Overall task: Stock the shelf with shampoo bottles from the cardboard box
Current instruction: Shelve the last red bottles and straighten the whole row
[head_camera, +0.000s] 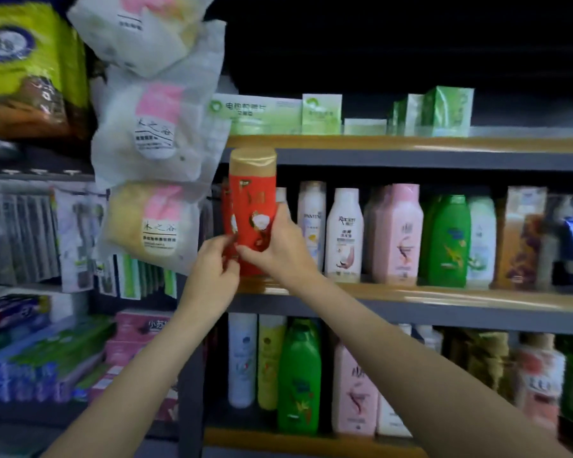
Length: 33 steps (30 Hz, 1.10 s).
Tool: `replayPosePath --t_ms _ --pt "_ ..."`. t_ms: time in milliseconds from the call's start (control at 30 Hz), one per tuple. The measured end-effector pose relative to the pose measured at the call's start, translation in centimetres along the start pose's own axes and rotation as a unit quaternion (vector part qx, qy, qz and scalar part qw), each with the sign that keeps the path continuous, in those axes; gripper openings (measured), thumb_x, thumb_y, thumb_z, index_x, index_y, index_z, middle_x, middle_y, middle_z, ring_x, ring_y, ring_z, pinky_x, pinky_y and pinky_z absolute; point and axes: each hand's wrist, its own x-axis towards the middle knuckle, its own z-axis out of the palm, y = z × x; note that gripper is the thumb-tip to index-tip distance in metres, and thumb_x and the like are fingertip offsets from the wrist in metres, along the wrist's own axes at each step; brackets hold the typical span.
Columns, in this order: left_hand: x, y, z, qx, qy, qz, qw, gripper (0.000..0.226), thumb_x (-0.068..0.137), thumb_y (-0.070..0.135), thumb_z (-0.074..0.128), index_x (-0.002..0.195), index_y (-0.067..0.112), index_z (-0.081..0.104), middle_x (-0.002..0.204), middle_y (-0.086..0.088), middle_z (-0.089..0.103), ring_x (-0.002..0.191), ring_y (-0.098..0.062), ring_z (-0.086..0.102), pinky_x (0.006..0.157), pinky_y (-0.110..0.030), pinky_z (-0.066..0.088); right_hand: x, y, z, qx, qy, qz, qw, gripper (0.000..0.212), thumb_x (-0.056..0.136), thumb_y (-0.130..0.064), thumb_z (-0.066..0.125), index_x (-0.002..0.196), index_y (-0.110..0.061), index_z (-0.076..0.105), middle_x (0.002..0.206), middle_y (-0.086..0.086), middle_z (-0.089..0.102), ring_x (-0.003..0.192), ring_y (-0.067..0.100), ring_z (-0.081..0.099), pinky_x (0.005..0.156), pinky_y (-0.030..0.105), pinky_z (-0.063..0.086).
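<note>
Hanging just left of your red shampoo bottle (252,206) are three white pouches (153,133) in a column, the lowest nearly touching your left wrist. Right of the red bottle, along the same middle shelf (411,294), stand a white Pantene bottle (311,219), a white Rejoice bottle (344,233), a pink bottle (397,233) and a green bottle (450,239). The gold cap of the red bottle overlaps the edge of the upper shelf (411,143), which carries green boxes (444,110).

The red bottle stands upright at the left end of the middle shelf, its base at the front lip. Your right hand (278,246) wraps its lower half, thumb in front. Your left hand (212,262) pinches at its lower left edge; a second red bottle seems to sit behind, too blurred to confirm.
</note>
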Motion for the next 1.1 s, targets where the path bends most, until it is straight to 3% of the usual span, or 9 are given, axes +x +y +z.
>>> replayPosePath --t_ms 200,400,533,633,733,867,967,1100 --pt "1.0 -1.4 0.2 0.024 -0.030 -0.049 0.998 0.056 0.088 -0.001 0.039 0.142 0.006 0.027 0.147 -0.011 0.033 0.134 -0.026 0.036 0.113 -0.042 0.030 2.3 0.5 3.7 -0.007 0.025 0.024 0.999 0.059 0.072 -0.026 0.074 0.113 -0.001 0.039 0.113 0.013 0.041 0.105 0.029 0.049 0.086 0.040 0.047" --pt "2.3 -2.0 0.3 -0.008 -0.003 -0.080 0.997 0.050 0.086 -0.002 0.037 0.134 0.012 0.041 0.137 -0.011 0.046 0.125 -0.025 0.045 0.108 -0.037 0.035 3.6 0.0 5.7 -0.051 0.024 0.060 0.997 0.063 0.070 -0.030 0.073 0.113 -0.002 0.037 0.115 0.015 0.042 0.106 0.035 0.050 0.085 0.047 0.048" --pt "2.2 -2.6 0.2 -0.050 0.006 -0.111 0.993 0.047 0.093 0.006 0.036 0.139 0.014 0.035 0.142 -0.007 0.043 0.130 -0.023 0.041 0.110 -0.035 0.032 3.0 0.3 6.5 -0.065 0.036 0.076 0.994 0.062 0.071 -0.033 0.071 0.114 -0.002 0.039 0.116 0.014 0.043 0.109 0.034 0.049 0.090 0.044 0.046" --pt "2.3 -2.8 0.1 -0.080 0.032 -0.123 0.989 0.047 0.097 0.022 0.037 0.142 0.014 0.032 0.144 -0.010 0.042 0.132 -0.025 0.041 0.113 -0.042 0.030 2.6 0.5 6.7 -0.064 0.025 0.084 0.994 0.061 0.075 -0.034 0.070 0.117 -0.003 0.038 0.120 0.013 0.043 0.111 0.033 0.049 0.093 0.042 0.044" --pt "2.4 -2.4 0.3 -0.103 0.041 -0.119 0.987 0.050 0.097 0.033 0.036 0.144 0.016 0.029 0.143 -0.003 0.043 0.132 -0.019 0.040 0.114 -0.040 0.029 2.6 0.5 6.8 -0.064 0.030 0.086 0.994 0.055 0.079 -0.032 0.067 0.117 -0.004 0.039 0.118 0.013 0.046 0.109 0.031 0.050 0.088 0.041 0.044" --pt "2.9 -1.8 1.0 -0.106 0.029 -0.117 0.987 0.051 0.098 0.034 0.031 0.145 0.015 0.023 0.148 -0.006 0.035 0.136 -0.019 0.035 0.114 -0.033 0.025 3.1 0.8 6.8 -0.069 0.018 0.113 0.991 0.048 0.083 -0.033 0.063 0.114 -0.004 0.040 0.118 0.014 0.050 0.106 0.033 0.054 0.086 0.041 0.045" --pt "3.3 -1.5 1.4 -0.119 0.032 -0.121 0.985 0.046 0.099 0.030 0.030 0.141 0.012 0.032 0.142 -0.007 0.042 0.130 -0.020 0.041 0.104 -0.027 0.029 3.4 1.0 6.6 -0.065 -0.003 0.122 0.990 0.042 0.088 -0.031 0.057 0.114 -0.003 0.040 0.119 0.016 0.051 0.105 0.035 0.055 0.083 0.040 0.043" --pt "3.9 -1.8 1.4 -0.095 0.023 -0.124 0.987 0.039 0.097 0.024 0.036 0.134 0.014 0.039 0.132 -0.010 0.051 0.122 -0.024 0.049 0.104 -0.034 0.037 3.5 0.9 6.4 -0.065 -0.035 0.122 0.990 0.038 0.090 -0.026 0.054 0.116 -0.001 0.040 0.120 0.018 0.051 0.107 0.036 0.054 0.083 0.039 0.043"
